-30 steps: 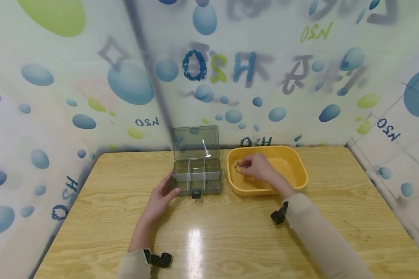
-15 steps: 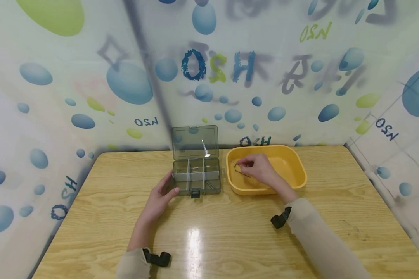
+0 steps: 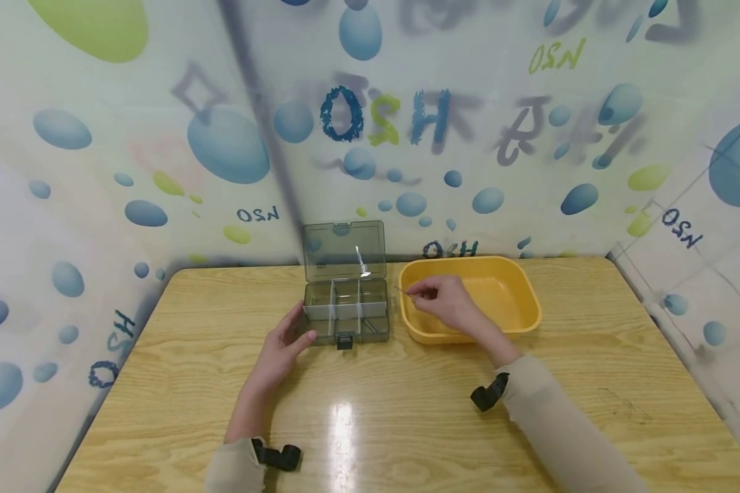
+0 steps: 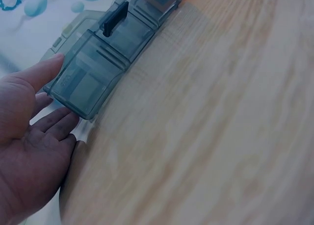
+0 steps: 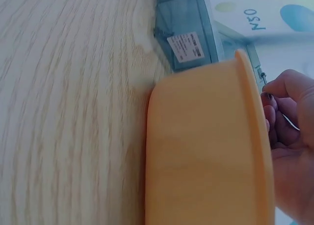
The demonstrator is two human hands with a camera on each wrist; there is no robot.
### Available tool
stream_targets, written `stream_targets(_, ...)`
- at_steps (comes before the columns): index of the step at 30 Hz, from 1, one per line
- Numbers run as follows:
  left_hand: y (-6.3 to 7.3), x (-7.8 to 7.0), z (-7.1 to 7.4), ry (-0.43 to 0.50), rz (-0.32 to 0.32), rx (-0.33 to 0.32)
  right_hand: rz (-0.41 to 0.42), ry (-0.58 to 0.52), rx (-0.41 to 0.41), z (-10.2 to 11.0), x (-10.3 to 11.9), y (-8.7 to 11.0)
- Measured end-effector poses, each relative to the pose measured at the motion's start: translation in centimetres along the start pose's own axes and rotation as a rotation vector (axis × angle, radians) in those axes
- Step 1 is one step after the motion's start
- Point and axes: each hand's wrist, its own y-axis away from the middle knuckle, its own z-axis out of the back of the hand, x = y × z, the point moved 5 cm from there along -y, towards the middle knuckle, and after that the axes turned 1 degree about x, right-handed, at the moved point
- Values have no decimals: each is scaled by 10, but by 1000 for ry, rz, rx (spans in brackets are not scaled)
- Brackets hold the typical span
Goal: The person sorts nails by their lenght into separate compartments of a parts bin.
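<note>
My left hand [image 3: 282,346] rests at the left end of a smoky clear compartment box [image 3: 347,311], thumb at its front corner, fingers relaxed along the side. The left wrist view shows the thumb tip touching the box [image 4: 83,83] near its top edge. The lid [image 3: 344,250] stands raised, and a few thin metal pieces [image 3: 371,326] lie in the front right compartment. My right hand [image 3: 447,300] pinches a thin metal screw [image 3: 402,291] between thumb and index finger over the left rim of the yellow tray [image 3: 533,305]. In the right wrist view the screw [image 5: 264,78] sticks out past the fingertips.
The box and tray stand side by side at the back of a wooden table [image 3: 401,418], with a narrow gap between them. A patterned wall [image 3: 518,226] rises right behind both. The tray's near wall [image 5: 201,146] stands up beside the right wrist.
My right hand has moved left from inside the tray to its left rim, carrying the screw toward the box. The left hand and the box have stayed in place.
</note>
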Motion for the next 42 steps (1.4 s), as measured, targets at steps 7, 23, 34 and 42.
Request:
stream_targets(7,0,-2,0,11,0,7,23,1,20,-10,6,-3)
stream_targets(23,-1,1,0,8,16,10,13,41,79,-29,17,-8)
stream_targets(34,-1,2,1,10,32,10,60,88,89,-38,26,-9)
stream_targets(42,-1,3,1,12,29,7,79,126,69,-43,31,-12)
